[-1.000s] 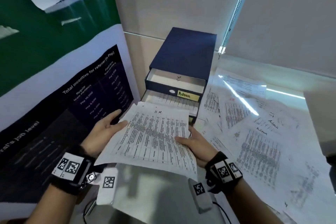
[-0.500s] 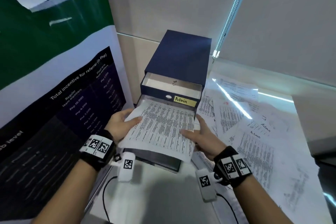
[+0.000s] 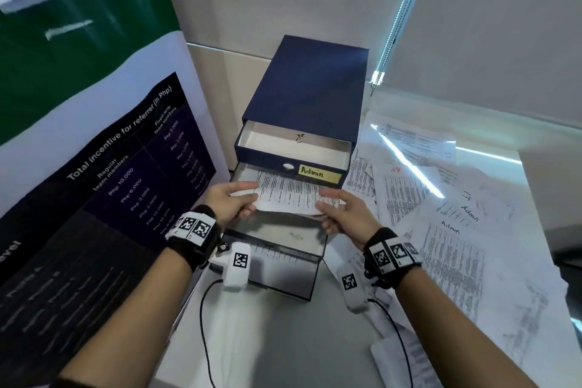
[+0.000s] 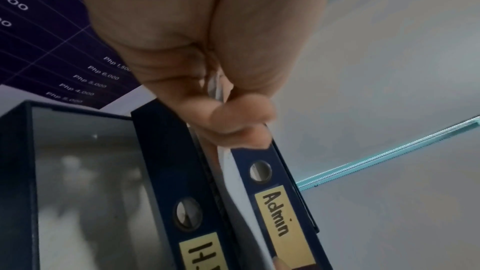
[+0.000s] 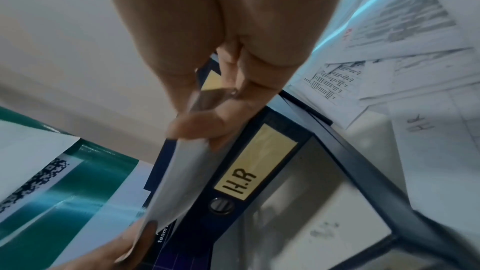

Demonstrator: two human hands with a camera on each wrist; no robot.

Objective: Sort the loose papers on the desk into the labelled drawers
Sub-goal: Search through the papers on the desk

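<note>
The person is holding a thin stack of printed sheets (image 3: pixel 288 194) by its near edge, one hand at each corner. The left hand (image 3: pixel 228 203) is pinching the left corner, thumb on top and fingers under. The right hand (image 3: pixel 343 214) is pinching the right corner the same way. Each grip is clamped on the paper.

The far part of the sheets is going in under the Admin drawer (image 3: pixel 291 157), into the middle drawer (image 5: pixel 255 168) marked H.R. The bottom drawer (image 3: pixel 280 261) is pulled out below the hands.

Paper is light and floppy, so it is probably going to bend or catch on the drawer edge. Holding both near corners and keeping it flat looks like the best way. It can crease or slip apart if pushed too fast.

Many loose papers (image 3: pixel 453 230) are lying on the tabletop (image 3: pixel 283 340) to the right.
</note>
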